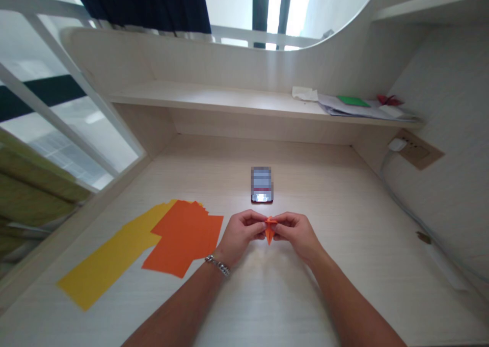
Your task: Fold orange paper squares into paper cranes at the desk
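Observation:
A small folded piece of orange paper (269, 230) is held up between both hands above the desk, its pointed end facing down toward me. My left hand (244, 232) pinches its left side between thumb and fingers; a chain bracelet (217, 265) circles that wrist. On the other side, my right hand (296, 232) grips the paper's right edge in a similar pinch. Just beyond the hands lies a phone (262, 185) with a lit, blurred screen. Left of my left hand, orange paper sheets (183, 237) overlap yellow paper sheets (110, 258).
Across the back runs a shelf (214, 97) bearing papers (367, 108), a green sheet (353, 101) and a red folded paper (389, 100). At right, a white plug (397, 144) sits in a wall socket (420, 151), its cable (401, 204) trailing down. Window bars are on the left.

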`<control>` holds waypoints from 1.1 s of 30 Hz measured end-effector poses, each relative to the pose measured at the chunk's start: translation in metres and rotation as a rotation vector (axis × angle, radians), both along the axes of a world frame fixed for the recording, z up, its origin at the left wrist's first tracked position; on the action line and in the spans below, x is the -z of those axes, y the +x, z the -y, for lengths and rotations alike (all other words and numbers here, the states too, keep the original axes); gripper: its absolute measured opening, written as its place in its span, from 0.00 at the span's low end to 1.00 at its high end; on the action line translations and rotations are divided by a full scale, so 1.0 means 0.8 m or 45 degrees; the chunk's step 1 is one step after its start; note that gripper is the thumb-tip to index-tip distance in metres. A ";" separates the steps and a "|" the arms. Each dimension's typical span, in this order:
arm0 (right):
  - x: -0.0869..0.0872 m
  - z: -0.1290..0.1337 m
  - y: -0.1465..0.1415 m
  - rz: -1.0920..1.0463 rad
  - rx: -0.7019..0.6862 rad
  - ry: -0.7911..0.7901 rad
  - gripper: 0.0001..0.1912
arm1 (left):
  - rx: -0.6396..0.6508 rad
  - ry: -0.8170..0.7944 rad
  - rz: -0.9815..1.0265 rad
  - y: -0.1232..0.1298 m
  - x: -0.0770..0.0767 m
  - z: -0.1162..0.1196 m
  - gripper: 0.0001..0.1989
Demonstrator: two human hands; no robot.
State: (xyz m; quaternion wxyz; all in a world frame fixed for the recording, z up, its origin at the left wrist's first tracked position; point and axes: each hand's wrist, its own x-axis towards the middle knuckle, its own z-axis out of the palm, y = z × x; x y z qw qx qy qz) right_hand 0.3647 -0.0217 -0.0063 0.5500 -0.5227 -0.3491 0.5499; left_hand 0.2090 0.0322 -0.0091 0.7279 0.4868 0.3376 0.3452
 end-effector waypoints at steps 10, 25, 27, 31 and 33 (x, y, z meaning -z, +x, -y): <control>-0.009 0.004 0.009 -0.139 -0.135 -0.045 0.18 | -0.017 -0.080 0.094 0.001 -0.004 0.002 0.04; 0.003 0.000 0.003 0.084 0.074 0.022 0.13 | -0.019 -0.025 0.006 0.003 -0.003 0.005 0.18; 0.005 -0.001 0.004 0.093 0.118 0.080 0.12 | 0.012 -0.058 -0.024 0.004 -0.003 0.007 0.17; 0.008 -0.002 0.006 0.107 0.212 0.169 0.13 | 0.124 -0.066 -0.160 0.008 -0.003 0.010 0.14; 0.007 -0.002 0.006 0.087 0.218 0.163 0.15 | 0.124 -0.021 -0.204 0.009 -0.003 0.010 0.13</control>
